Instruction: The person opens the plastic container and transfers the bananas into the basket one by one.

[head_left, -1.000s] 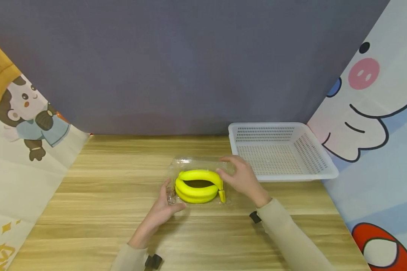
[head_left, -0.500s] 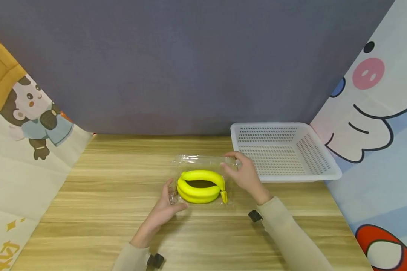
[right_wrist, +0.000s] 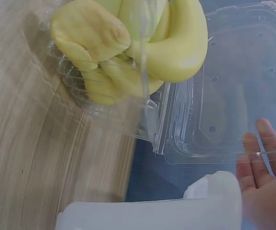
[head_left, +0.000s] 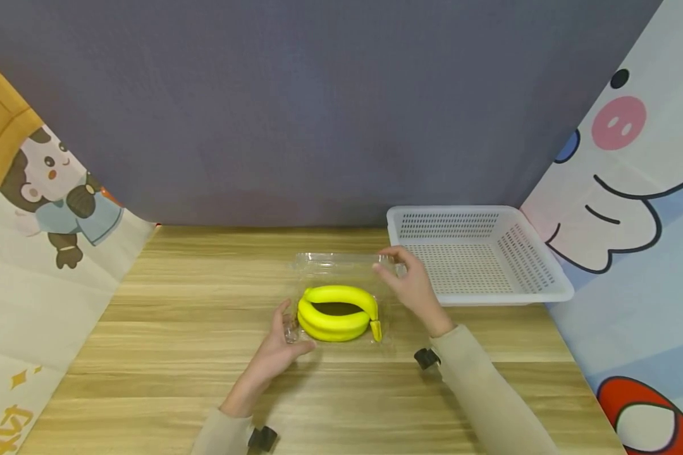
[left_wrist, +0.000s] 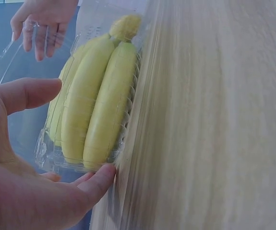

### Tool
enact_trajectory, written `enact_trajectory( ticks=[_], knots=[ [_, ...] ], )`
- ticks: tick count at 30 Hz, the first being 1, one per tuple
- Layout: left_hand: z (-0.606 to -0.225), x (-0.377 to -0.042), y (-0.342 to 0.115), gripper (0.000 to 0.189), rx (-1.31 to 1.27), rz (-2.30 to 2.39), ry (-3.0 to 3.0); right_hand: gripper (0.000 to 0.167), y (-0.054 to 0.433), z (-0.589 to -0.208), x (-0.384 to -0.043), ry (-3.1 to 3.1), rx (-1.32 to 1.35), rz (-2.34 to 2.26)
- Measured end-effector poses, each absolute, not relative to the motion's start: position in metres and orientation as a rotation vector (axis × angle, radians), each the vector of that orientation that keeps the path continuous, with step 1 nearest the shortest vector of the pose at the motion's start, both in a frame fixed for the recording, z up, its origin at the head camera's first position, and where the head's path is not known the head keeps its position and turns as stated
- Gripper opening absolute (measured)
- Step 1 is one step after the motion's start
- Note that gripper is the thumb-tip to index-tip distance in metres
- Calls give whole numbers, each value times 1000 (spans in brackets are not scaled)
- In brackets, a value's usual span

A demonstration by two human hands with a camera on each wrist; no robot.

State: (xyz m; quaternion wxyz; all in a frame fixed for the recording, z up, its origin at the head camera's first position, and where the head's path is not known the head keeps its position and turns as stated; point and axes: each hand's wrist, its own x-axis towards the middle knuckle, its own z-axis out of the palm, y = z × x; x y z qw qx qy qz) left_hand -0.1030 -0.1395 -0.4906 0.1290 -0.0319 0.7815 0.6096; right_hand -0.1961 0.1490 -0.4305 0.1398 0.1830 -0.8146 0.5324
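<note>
A clear plastic clamshell container (head_left: 289, 330) holding a bunch of bright yellow bananas (head_left: 332, 325) sits on the wooden table. Its hinged lid (right_wrist: 238, 81) is raised and tilted toward the back. My left hand (head_left: 277, 351) holds the container's left end, thumb along the front and fingers at the side; in the left wrist view a fingertip (left_wrist: 104, 175) touches the lower corner beside the bananas. At the lid's right edge is my right hand (head_left: 412, 284), its fingers and thumb on either side of the edge. The right wrist view hides that thumb.
A white perforated basket (head_left: 546, 296) stands at the back right, close behind my right hand. A grey panel (head_left: 296, 126) bounds the table (head_left: 176, 328) at the back, with printed cartoon panels at both sides. Dark wrist cameras (head_left: 427, 359) sit under the sleeves.
My right hand has moved backward and slightly right, swinging the lid farther up and away from the bananas. The left hand keeps its place at the container's left end.
</note>
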Motion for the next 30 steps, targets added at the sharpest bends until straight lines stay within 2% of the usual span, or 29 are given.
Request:
enact_trajectory(
  ticks=[22, 30],
  knots=[
    [-490, -98, -136, 112, -61, 1765, 2322, 24, 144, -422, -212, -2298, 455, 1749],
    [-488, -98, -135, 112, -13, 1720, 2400, 31, 143, -419, -216, -2257, 370, 1922]
  ],
)
